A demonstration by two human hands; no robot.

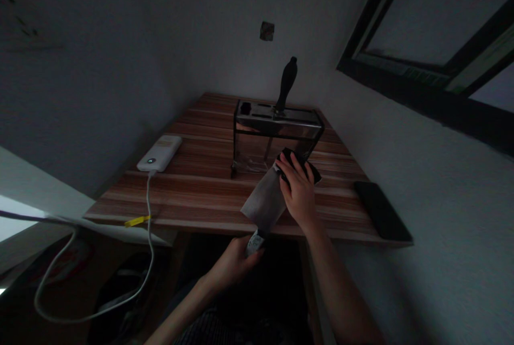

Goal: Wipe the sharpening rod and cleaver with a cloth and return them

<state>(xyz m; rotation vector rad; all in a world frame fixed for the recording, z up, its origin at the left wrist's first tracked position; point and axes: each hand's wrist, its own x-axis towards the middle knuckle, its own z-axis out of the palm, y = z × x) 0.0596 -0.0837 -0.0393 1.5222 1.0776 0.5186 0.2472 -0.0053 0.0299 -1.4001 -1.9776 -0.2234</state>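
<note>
My right hand (299, 192) is closed round the black handle of a cleaver (265, 200), whose wide grey blade slants down to the left over the table's front edge. My left hand (236, 262) sits below the table edge, pinched on a small pale cloth or pad (255, 242) that touches the blade's lower corner. Just behind stands a clear knife block (277, 139) with a slotted metal top, and one black-handled knife (286, 85) stands upright in it.
On the wooden table (201, 184) a white power bank (159, 153) lies at the left, its white cable (149, 238) hanging off the front edge. A black phone (381, 211) lies at the right edge. Walls close in left, back and right.
</note>
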